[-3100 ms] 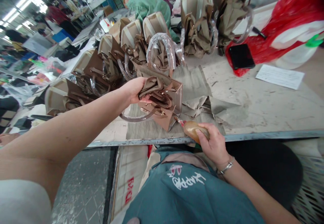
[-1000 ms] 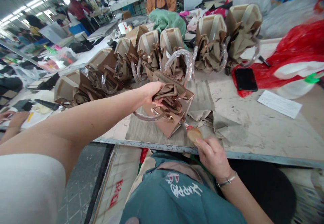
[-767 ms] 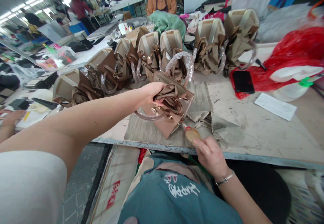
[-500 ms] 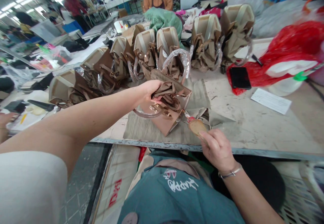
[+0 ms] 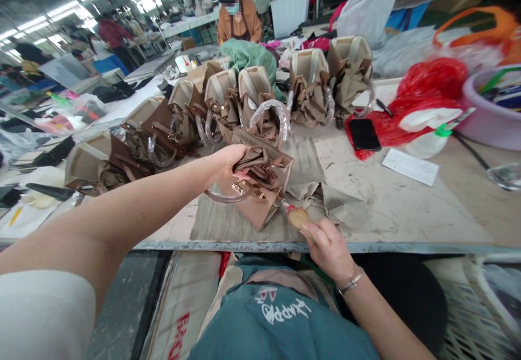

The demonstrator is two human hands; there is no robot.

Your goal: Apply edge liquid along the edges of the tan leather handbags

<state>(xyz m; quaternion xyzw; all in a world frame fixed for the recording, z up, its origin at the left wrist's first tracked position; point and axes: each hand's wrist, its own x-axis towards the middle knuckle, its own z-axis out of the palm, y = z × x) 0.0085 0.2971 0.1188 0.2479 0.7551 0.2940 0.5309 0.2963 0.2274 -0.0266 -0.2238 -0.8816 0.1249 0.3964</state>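
Note:
A tan handbag [image 5: 258, 208] lies tilted on a cloth at the table's front, its crumpled brown lining [image 5: 260, 167] bulging from the opening. My left hand [image 5: 236, 162] is closed on that lining at the bag's upper left. Plastic wrap covers the bag's handles [image 5: 271, 111], and gold-coloured metal fittings show on its front. In my right hand [image 5: 329, 246] is a tool with a broad wooden handle [image 5: 299, 218], red near the neck. Its narrow tip points at the bag's right edge; whether it touches cannot be made out. Under the tool lies a crumpled grey-brown cloth [image 5: 342, 202].
Several similar bags [image 5: 309, 88] stand in a row behind. To the right are a black phone [image 5: 364, 134], a white paper slip [image 5: 410, 166], a squeeze bottle [image 5: 427, 141], red plastic [image 5: 431, 80] and a purple basin [image 5: 484, 126]. A person [image 5: 239, 20] is across the table.
The whole view has shifted, with table and bags appearing lower and further left. Both hands keep their hold, and the tool's tip stays by the bag's right edge.

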